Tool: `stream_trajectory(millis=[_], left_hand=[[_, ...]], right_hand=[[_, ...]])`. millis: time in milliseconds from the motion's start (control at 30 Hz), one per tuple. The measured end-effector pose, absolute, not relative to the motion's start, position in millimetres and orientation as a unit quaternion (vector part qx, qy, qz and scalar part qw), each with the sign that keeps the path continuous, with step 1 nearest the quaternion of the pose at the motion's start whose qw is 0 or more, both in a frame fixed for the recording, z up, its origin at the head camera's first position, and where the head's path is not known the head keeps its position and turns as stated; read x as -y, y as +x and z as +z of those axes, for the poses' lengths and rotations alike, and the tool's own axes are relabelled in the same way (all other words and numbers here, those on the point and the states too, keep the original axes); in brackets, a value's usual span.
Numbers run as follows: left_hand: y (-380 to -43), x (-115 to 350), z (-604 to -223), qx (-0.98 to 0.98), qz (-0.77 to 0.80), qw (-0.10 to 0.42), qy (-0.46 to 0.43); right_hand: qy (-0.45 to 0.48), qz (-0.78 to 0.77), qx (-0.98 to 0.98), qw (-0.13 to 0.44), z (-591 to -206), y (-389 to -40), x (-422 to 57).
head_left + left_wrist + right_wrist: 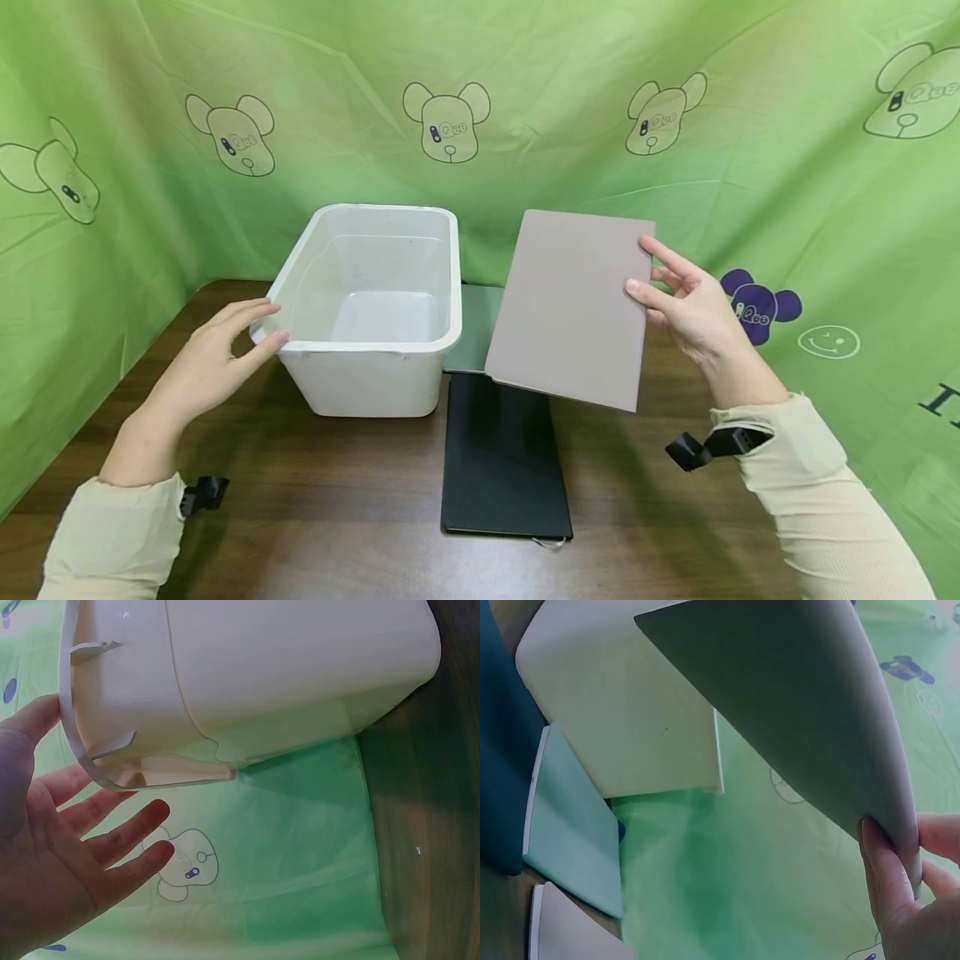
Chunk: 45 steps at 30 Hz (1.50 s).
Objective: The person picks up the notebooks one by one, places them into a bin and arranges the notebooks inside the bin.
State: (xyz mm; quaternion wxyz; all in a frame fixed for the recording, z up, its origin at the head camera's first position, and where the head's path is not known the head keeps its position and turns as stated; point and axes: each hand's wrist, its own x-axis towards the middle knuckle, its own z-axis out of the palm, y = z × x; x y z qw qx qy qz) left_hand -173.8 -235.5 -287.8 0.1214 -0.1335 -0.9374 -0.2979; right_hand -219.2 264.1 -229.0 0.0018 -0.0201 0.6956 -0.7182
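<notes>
My right hand (pixel 693 308) pinches the right edge of a grey-beige notebook (pixel 573 304), thumb on the front cover and fingers behind. The notebook is raised and tilted, overlapping a green notebook (pixel 477 329) and a black notebook (pixel 502 458) on the table. From the right wrist, its shaded underside (pixel 780 697) shows. At the near left corner of a white plastic bin (pixel 375 379), my left hand (pixel 213 350) has its thumb and fingertips right at the rim (pixel 71 735), the fingers loosely spread. The bin stands upright, and its visible floor is bare.
Another greyish notebook (pixel 574 930) lies beside the green one in the right wrist view; the held one hides it from the head view. Brown wooden table (pixel 337 500) lies underneath. A green printed curtain (pixel 525 100) closes off the back and sides.
</notes>
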Motion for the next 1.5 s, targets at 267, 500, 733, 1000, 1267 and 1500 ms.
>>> stream_trajectory(millis=[267,500,733,1000,1267,1500], left_hand=[[-174,235,-289,0.937,-0.299,0.124,-0.135],[-174,236,-289,0.937,-0.299,0.122,-0.135],[-173,236,-288,0.938,-0.296,0.122,-0.133],[-173,237,-288,0.938,-0.295,0.124,-0.133],[-173,237,-289,0.938,-0.295,0.123,-0.133],[-173,237,-289,0.939,-0.294,0.122,-0.132]], right_hand=[[-0.015,-0.711,-0.703,0.0,-223,-219,-258],[-0.014,-0.709,-0.705,-0.004,-217,-219,-255],[-0.033,-0.728,-0.684,0.0,-216,-218,-253],[-0.028,-0.712,-0.702,-0.009,-210,-219,-248],[-0.037,-0.721,-0.692,-0.011,-206,-219,-243],[-0.048,-0.726,-0.685,-0.015,-204,-221,-237]])
